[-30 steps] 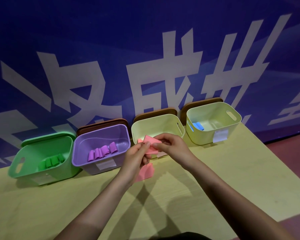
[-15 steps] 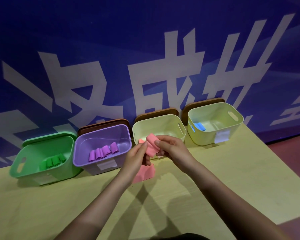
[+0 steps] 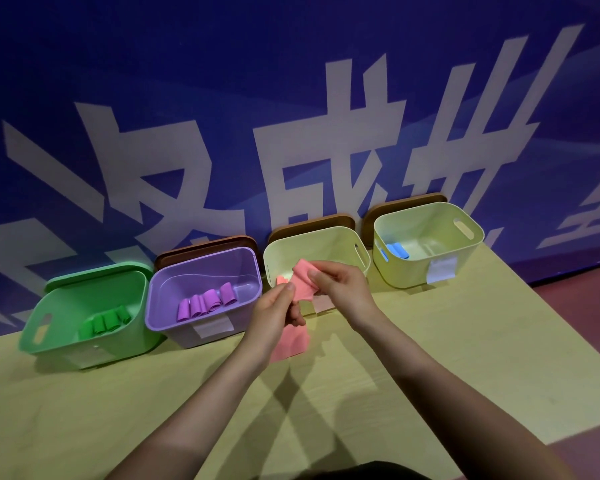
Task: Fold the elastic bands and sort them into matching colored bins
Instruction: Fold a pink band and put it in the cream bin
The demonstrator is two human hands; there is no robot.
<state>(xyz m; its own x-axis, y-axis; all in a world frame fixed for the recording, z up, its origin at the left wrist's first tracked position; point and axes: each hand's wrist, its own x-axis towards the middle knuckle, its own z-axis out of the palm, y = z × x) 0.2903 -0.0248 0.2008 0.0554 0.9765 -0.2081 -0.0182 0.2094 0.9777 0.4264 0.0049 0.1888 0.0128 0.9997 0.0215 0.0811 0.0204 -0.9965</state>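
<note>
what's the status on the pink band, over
Left hand and right hand both pinch pink band, mid-fold. Held before cream bin. Nothing in the way.

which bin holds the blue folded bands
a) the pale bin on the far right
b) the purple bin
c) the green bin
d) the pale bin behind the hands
a, the blue folded bands lie inside the pale bin on the far right.
</note>
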